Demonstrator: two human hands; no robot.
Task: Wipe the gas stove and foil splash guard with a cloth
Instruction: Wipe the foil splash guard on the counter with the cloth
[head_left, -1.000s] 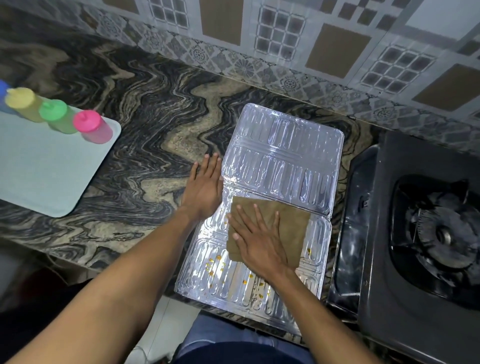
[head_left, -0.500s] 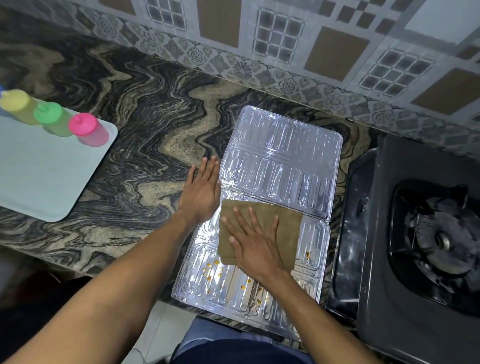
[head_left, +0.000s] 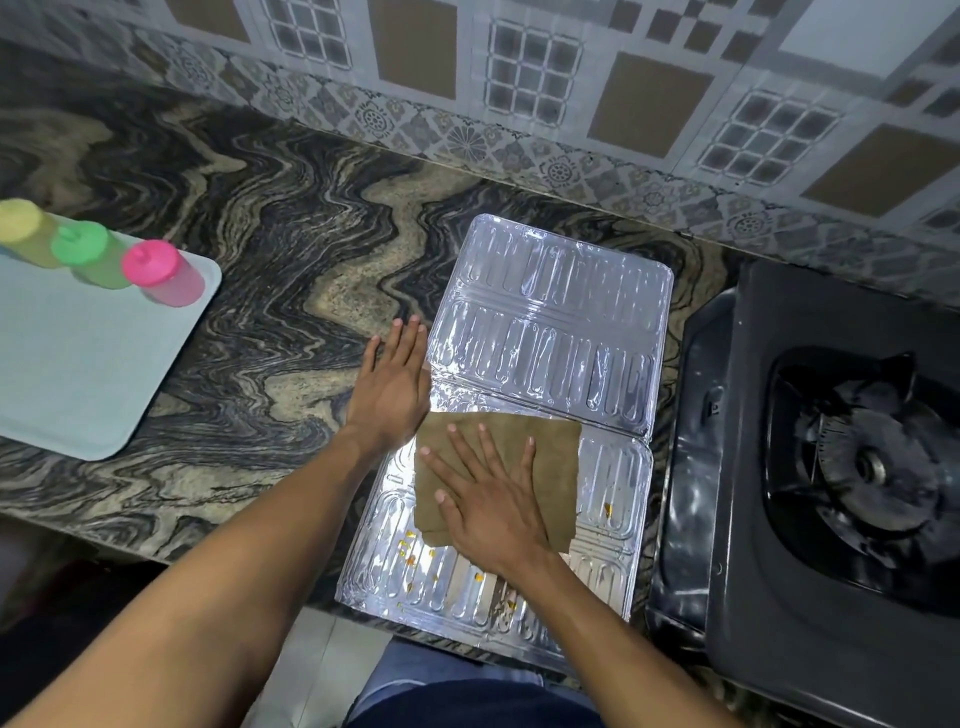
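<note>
A silver foil splash guard (head_left: 561, 322) lies flat on the marbled counter, reaching to the counter's front edge. Yellow-orange specks dot its near panel. A folded brown cloth (head_left: 550, 452) rests on that near panel. My right hand (head_left: 488, 504) presses flat on the cloth with fingers spread. My left hand (head_left: 389, 389) lies flat on the guard's left edge, partly on the counter, just left of the cloth. The black gas stove (head_left: 810, 457) stands to the right of the guard, its burner at the far right.
A pale blue tray (head_left: 78, 374) sits at the left with yellow, green and pink squeeze bottles (head_left: 161, 270) on it. A tiled wall (head_left: 519, 78) runs along the back. The counter's front edge (head_left: 104, 535) is near my body.
My right hand has slid the cloth leftward across the near panel, up against my left hand. My left hand has stayed on the guard's left edge.
</note>
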